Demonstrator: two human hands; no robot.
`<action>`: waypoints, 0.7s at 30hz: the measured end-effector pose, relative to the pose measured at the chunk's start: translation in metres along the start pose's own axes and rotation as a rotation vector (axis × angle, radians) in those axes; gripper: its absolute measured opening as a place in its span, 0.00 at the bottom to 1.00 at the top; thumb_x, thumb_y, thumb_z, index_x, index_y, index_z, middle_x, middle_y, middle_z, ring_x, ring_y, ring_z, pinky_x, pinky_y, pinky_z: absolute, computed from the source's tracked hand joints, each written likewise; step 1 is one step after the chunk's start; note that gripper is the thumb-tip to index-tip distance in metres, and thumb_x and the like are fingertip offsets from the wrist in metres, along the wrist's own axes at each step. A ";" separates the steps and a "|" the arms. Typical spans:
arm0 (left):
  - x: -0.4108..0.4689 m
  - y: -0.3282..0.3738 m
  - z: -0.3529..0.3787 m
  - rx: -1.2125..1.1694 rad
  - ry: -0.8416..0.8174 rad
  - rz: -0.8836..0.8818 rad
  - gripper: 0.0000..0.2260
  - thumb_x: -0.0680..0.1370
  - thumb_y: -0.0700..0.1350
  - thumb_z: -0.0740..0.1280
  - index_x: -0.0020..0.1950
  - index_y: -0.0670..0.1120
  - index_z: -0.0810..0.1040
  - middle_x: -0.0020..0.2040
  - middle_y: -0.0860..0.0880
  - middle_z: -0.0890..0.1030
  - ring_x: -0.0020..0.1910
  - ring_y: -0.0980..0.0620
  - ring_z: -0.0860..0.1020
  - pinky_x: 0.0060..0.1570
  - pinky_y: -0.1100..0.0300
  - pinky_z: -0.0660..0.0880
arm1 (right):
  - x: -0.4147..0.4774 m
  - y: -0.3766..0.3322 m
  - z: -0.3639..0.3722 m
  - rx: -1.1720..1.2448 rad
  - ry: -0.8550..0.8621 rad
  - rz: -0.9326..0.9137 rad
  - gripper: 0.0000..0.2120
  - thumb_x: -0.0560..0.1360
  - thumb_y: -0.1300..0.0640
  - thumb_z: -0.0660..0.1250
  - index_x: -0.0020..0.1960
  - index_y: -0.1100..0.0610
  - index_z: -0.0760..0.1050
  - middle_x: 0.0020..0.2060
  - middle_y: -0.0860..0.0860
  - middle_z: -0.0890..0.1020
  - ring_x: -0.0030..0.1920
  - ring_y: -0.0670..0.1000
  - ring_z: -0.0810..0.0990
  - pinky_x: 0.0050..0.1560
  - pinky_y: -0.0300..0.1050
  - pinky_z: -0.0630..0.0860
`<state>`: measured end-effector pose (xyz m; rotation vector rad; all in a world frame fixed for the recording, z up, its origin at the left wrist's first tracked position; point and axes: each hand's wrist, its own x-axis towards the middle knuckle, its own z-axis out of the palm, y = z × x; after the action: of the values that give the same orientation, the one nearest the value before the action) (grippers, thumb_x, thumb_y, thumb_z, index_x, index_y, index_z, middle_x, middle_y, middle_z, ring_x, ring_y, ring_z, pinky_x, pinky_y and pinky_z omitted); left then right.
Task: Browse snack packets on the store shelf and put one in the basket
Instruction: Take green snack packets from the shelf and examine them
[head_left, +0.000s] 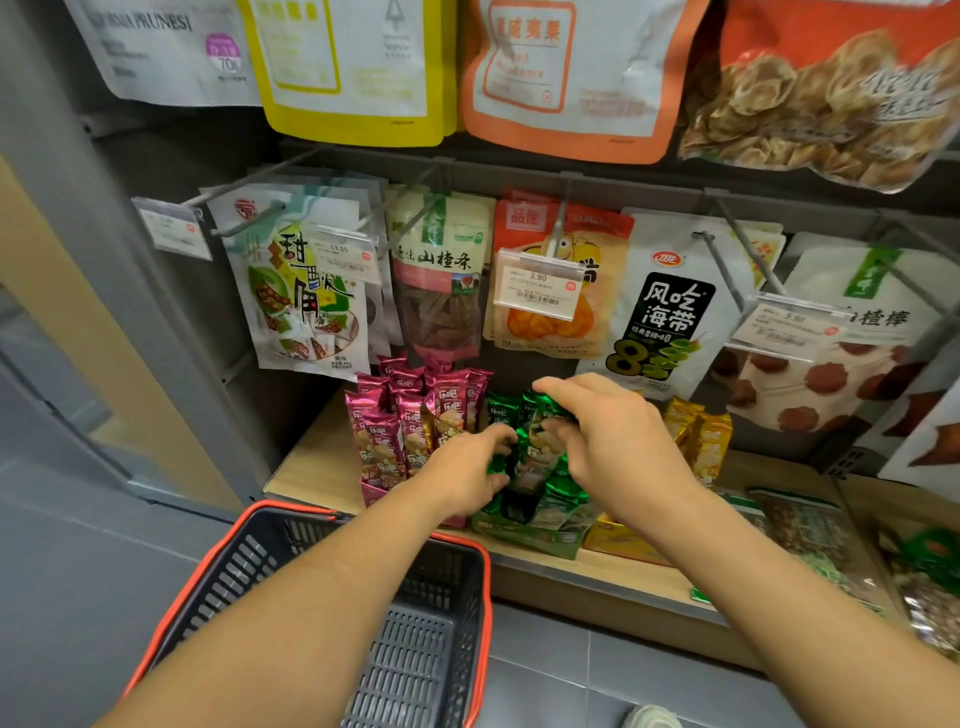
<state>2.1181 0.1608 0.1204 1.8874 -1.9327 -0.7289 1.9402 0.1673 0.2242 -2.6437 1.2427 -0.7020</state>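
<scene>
Green snack packets (535, 452) stand in a green display box (524, 535) on the low wooden shelf (311, 467). My left hand (462, 467) reaches into them from the left, its fingers curled round a green packet. My right hand (602, 431) comes from the right and pinches the top of a green packet. Beside them to the left stand pink packets (410, 415), to the right yellow packets (701, 436). A grey basket with a red rim (483, 566) sits below my left forearm, with nothing visible inside.
Bagged snacks hang on hooks above: a white tamarind bag (301, 301), hawthorn strips (441, 275), an orange bag (556, 291), a seaweed bag (670, 312). Price tags (537, 291) jut forward. More bags lie on the shelf at right (810, 530). Grey tiled floor below.
</scene>
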 end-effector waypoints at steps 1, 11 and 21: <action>0.000 -0.001 0.000 0.043 0.008 0.003 0.24 0.78 0.43 0.68 0.72 0.52 0.65 0.66 0.47 0.77 0.65 0.46 0.74 0.64 0.48 0.71 | 0.002 0.001 0.004 -0.021 -0.034 0.009 0.20 0.78 0.60 0.65 0.70 0.51 0.72 0.60 0.51 0.79 0.58 0.56 0.78 0.55 0.49 0.75; 0.003 0.003 0.005 0.132 0.032 0.013 0.33 0.76 0.44 0.68 0.77 0.52 0.57 0.64 0.40 0.75 0.61 0.39 0.75 0.57 0.51 0.74 | 0.011 0.019 0.055 -0.158 -0.127 0.113 0.20 0.73 0.56 0.71 0.64 0.51 0.73 0.56 0.50 0.80 0.56 0.55 0.79 0.53 0.49 0.74; 0.014 0.010 0.011 0.151 0.028 0.058 0.38 0.76 0.40 0.67 0.80 0.50 0.48 0.79 0.45 0.53 0.77 0.44 0.54 0.74 0.49 0.58 | -0.004 0.047 0.092 -0.258 -0.242 0.097 0.21 0.80 0.39 0.52 0.58 0.46 0.80 0.70 0.46 0.71 0.75 0.51 0.57 0.65 0.56 0.56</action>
<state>2.1030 0.1484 0.1155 1.9076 -2.0677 -0.5503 1.9484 0.1327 0.1269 -2.7380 1.4609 -0.2096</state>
